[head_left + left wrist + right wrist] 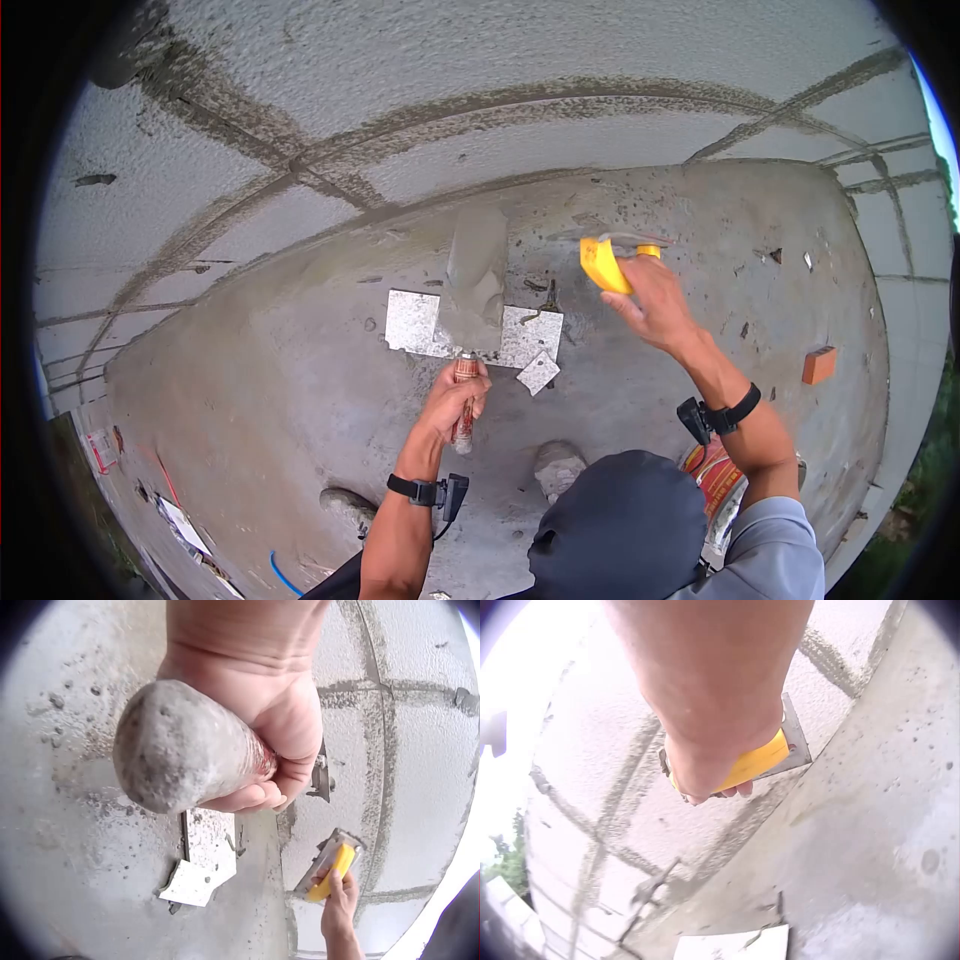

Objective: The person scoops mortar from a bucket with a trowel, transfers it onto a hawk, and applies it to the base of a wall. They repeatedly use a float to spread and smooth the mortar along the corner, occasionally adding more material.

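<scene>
My left hand (pixel 452 402) grips the worn, reddish round handle of a trowel (pixel 475 262), whose long flat blade is coated grey with mortar. The blade reaches away from me over a white speckled board (pixel 412 322). In the left wrist view, the mortar-crusted handle end (pixel 169 746) looms close to the camera. Held in my right hand (pixel 655 300) is a plastering trowel with a yellow handle (pixel 603 268) and a thin metal plate, to the right of the board. In the right wrist view, my fingers wrap the yellow handle (pixel 757 761), with the plate beyond it near the wall.
A white block wall (pixel 450 150) with grey mortared joints rises ahead. A small broken board piece (pixel 539 372) lies beside the larger one. On the concrete floor (pixel 270 340) are an orange brick (pixel 819 366) at right and a red and yellow bag (pixel 712 470) near my right side.
</scene>
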The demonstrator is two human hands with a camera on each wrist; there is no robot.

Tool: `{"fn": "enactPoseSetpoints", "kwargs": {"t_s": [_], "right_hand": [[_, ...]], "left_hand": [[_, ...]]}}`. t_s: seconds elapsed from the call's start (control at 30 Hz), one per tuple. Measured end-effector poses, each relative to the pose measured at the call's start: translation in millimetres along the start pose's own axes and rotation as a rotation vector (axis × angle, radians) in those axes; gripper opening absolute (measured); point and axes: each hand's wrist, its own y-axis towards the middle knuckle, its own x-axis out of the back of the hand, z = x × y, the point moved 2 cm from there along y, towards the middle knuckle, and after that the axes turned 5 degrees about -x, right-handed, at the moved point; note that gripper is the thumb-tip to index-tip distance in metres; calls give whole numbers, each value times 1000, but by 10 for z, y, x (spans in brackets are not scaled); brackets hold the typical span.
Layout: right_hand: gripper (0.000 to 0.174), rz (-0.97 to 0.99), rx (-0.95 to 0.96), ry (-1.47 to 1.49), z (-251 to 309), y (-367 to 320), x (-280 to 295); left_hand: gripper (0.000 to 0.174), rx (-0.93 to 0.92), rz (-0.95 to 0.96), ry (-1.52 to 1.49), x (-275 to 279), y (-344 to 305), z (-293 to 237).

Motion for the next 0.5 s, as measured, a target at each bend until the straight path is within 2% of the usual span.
{"fn": "enactPoseSetpoints", "kwargs": {"t_s": [0.03, 0.1, 0.2, 0.33, 0.43, 0.5], "right_hand": [[33, -8, -7, -11, 90, -44, 10], [34, -18, 147, -50, 239, -102, 26], [35, -46, 219, -122, 273, -152, 93], [43, -106, 214, -169, 103, -217, 148], [42, -98, 166, -163, -106, -234, 184], [33, -112, 116, -152, -285, -228, 218]], "left_hand": [[14, -24, 3, 49, -62, 97, -43], [14, -46, 16, 100, -201, 257, -129], [19, -82, 20, 331, -387, 384, -257], [21, -56, 33, 491, -588, 456, -343], [21, -170, 49, 666, -642, 481, -314], [22, -181, 67, 692, -655, 498, -317]]}}
